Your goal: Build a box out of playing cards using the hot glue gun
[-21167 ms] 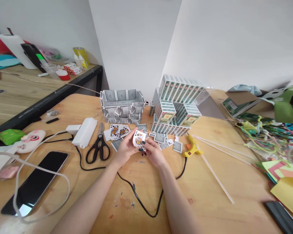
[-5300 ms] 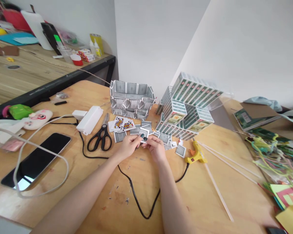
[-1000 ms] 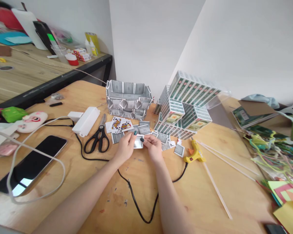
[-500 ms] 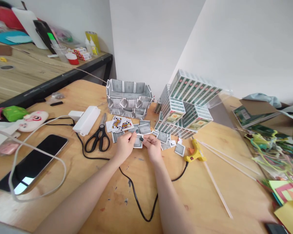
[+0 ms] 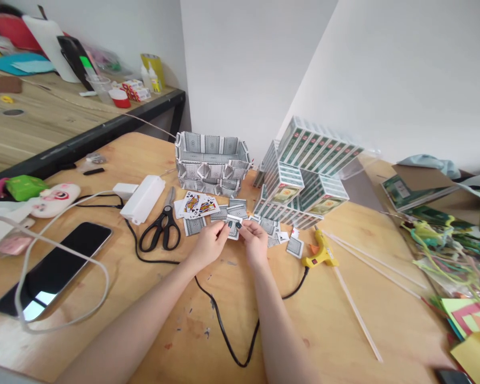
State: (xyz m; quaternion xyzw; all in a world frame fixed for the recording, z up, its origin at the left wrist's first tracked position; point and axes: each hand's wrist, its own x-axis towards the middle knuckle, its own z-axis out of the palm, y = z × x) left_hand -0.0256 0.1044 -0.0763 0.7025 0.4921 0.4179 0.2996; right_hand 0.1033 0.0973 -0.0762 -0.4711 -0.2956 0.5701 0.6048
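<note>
Between my two hands is a grey-backed playing card (image 5: 232,233), with its upper edge appearing folded. My left hand (image 5: 211,241) pinches its left side, and my right hand (image 5: 254,239) pinches the right side. Just beyond lie loose face-up playing cards (image 5: 198,205) and several face-down ones, such as the card (image 5: 295,247) to the right. Behind them stands an open box-like structure built from playing cards (image 5: 213,160), with rounded openings along its front. Black-handled scissors (image 5: 162,226) rest left of my left hand. A yellow glue gun (image 5: 320,252) lies to the right.
Stacked card packs (image 5: 304,170) stand at the back right. Clear glue sticks (image 5: 358,312) lie on the right side. A black cord (image 5: 224,325) loops before my arms. A phone (image 5: 56,269), a white cable and a white power adapter (image 5: 144,198) occupy the left.
Both hands have shifted slightly right with the card. My left fingertips moved onto its upper left part, and its top edge now looks folded over.
</note>
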